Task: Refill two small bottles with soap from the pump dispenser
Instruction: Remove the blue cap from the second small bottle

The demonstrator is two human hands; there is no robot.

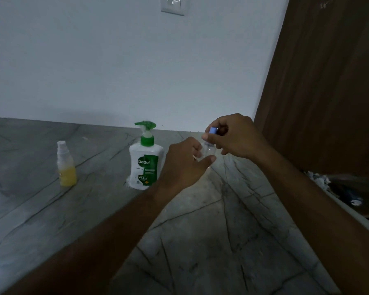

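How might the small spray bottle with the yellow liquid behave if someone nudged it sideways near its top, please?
The spray bottle is tall and narrow, so it would probably tip rather than slide. Its liquid sits only in the lower part, which may steady it slightly. It looks light, and once on its side it could roll.

You are looking at a dim, underexposed view with a cool grey-blue cast; no lamp is in sight and the light is soft and even. The white wall [115, 60] is the brightest area, fading to darker corners. The worktop [41, 209] carries only faint, diffuse shadows, the clearest a soft smudge behind the pump dispenser [146, 158]. Your forearms read as dark shapes with little detail near the bottom edge. The wide lens bends the worktop's far edge and tilts the brown door [328, 81] at right. Detail is soft and smeared throughout; the small clear bottle [209, 149] in your hands is blurred and hard to make out, with no strong glare anywhere.
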